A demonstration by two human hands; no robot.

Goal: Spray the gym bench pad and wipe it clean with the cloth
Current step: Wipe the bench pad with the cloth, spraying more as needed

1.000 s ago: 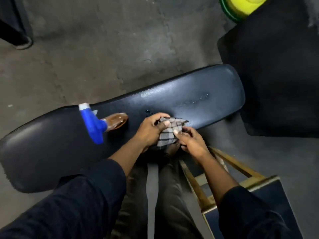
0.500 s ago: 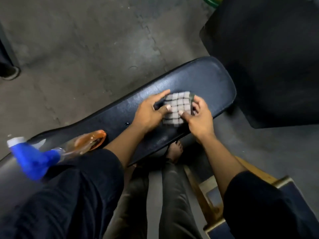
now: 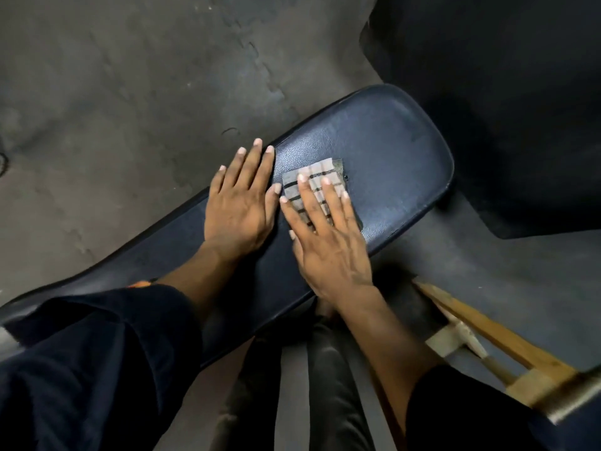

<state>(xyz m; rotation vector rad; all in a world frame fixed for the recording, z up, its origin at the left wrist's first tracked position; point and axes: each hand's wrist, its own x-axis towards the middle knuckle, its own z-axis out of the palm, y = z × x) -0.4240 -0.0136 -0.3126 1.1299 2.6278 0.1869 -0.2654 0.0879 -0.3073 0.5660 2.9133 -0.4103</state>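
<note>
2 hands: flat on bench pad (image 3: 383, 141)
Right hand (image 3: 328, 245): straight fingers pressing cloth (image 3: 313, 187)
Left hand (image 3: 240, 203): open, empty, just beside cloth

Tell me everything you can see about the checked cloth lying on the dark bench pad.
The small grey checked cloth with dark lines looks like thin woven fabric, folded into a rough rectangle. It lies flat on the dark blue textured bench pad, towards the pad's rounded end. The right hand presses on it with straight, spread fingers, covering its near half; only the far part shows. The left hand rests flat on the pad just beside it, its thumb tip close to the cloth's edge; contact cannot be told.
</note>
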